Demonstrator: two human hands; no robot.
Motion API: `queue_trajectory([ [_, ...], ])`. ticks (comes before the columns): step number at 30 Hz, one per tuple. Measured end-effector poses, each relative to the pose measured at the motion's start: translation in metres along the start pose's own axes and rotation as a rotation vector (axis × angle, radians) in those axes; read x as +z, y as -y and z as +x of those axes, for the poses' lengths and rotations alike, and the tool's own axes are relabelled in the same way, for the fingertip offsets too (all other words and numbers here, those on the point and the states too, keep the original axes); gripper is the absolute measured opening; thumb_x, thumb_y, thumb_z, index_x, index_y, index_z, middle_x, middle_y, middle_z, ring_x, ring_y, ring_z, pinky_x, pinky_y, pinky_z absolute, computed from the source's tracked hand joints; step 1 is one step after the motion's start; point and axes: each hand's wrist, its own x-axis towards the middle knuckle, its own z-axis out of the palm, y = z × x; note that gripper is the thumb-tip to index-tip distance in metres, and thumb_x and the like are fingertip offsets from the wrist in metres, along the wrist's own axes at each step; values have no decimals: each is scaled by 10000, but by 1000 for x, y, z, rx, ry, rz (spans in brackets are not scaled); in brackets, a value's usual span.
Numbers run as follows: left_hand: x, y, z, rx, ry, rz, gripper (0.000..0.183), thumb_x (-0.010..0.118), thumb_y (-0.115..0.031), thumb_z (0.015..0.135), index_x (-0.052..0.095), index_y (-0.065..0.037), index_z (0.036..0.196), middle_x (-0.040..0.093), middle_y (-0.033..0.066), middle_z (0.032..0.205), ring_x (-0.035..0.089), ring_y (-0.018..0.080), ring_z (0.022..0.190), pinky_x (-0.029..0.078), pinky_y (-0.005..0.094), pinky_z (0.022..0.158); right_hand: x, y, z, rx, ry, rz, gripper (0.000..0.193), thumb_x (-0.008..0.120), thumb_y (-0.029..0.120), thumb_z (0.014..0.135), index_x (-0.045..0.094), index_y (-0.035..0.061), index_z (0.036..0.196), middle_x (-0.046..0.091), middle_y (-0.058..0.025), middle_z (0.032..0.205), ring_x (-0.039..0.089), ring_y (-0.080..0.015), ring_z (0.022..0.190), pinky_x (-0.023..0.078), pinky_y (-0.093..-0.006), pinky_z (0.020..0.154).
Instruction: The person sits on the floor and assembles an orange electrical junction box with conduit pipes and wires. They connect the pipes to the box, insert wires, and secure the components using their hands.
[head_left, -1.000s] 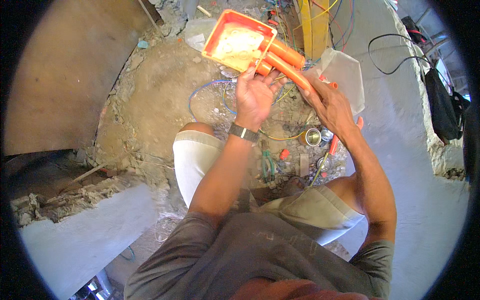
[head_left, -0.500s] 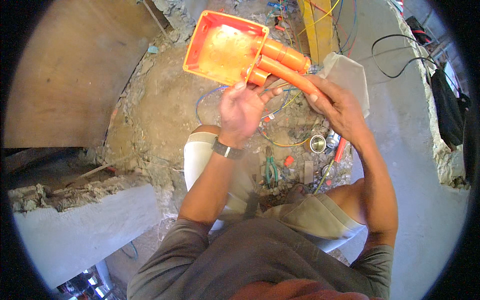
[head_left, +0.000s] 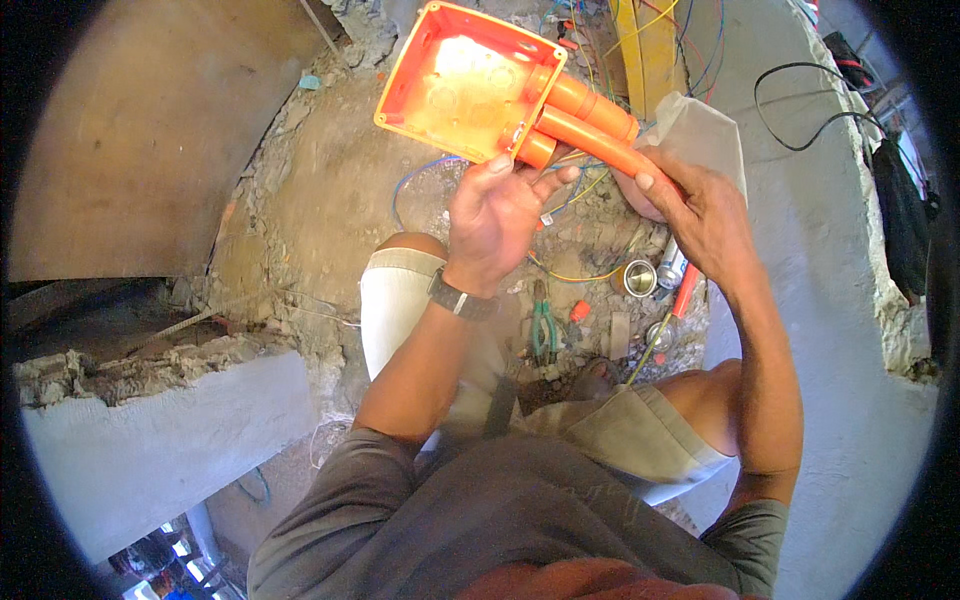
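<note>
Up at the left of my view, I record one square orange plastic junction box [head_left: 462, 88], open face toward me, held in the air above the rubble floor [head_left: 300, 210]. Its outlet side faces right and downward, and two orange plastic conduit pipes [head_left: 590, 125] run from that side, lying parallel, long axis slanting from the box down to the right.

Just below the box, my left hand [head_left: 500, 215] is nearest to it: the fingers [head_left: 497, 166] are loosely curled, tips touching the short orange fitting at the box's lower corner; I judge this a light pinch, not a full clench. A dark watch [head_left: 457, 297] sits on that wrist.

Further right, my right hand [head_left: 700, 215] is clenched around the lower conduit pipe, thumb on top, well back from the box. A clear plastic bag [head_left: 705, 135] shows behind this hand; I cannot tell whether it is also held.

On the floor between my knees I count one green-handled pliers [head_left: 543, 330], one small round tin [head_left: 634, 277], and several loose coloured wires [head_left: 580, 275].
</note>
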Motion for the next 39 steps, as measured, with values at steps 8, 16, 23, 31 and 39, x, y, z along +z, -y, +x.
queue_trajectory([
  [8, 8, 2, -4, 36, -23, -62, 632, 630, -278, 934, 453, -77, 1506, 525, 122, 1512, 498, 369, 1391, 470, 540, 1100, 0, 3, 2, -1, -30, -74, 411, 650, 436, 979, 737, 110, 1214, 712, -195, 861, 694, -351, 777, 518, -450, 701],
  [16, 12, 0, -6, 90, -25, -81, 638, 648, -275, 918, 458, -80, 1495, 524, 126, 1506, 500, 364, 1386, 472, 552, 1110, -6, 13, 3, -48, -86, -113, 391, 637, 443, 986, 757, 110, 1152, 692, -152, 800, 679, -316, 741, 508, -430, 677],
  [23, 8, 1, -6, 63, -64, -77, 677, 673, -272, 894, 450, -59, 1496, 532, 147, 1483, 500, 375, 1381, 478, 532, 1116, 1, 0, 7, -23, -51, -26, 407, 633, 476, 975, 783, 114, 1083, 687, -145, 777, 672, -329, 731, 501, -444, 668],
  [31, 5, 5, -6, 65, -18, -117, 726, 684, -249, 881, 411, -47, 1523, 502, 152, 1511, 486, 378, 1395, 446, 521, 1161, -4, 10, 9, 114, 29, -176, 602, 611, 634, 905, 788, 59, 925, 659, -175, 692, 656, -361, 677, 476, -503, 645],
  [39, 8, 5, -11, 60, -22, -105, 735, 687, -219, 880, 393, -56, 1534, 498, 162, 1515, 486, 384, 1393, 444, 527, 1165, -3, 10, 13, 155, 49, -251, 701, 593, 703, 887, 788, 33, 821, 652, -191, 650, 669, -372, 662, 495, -506, 643],
])
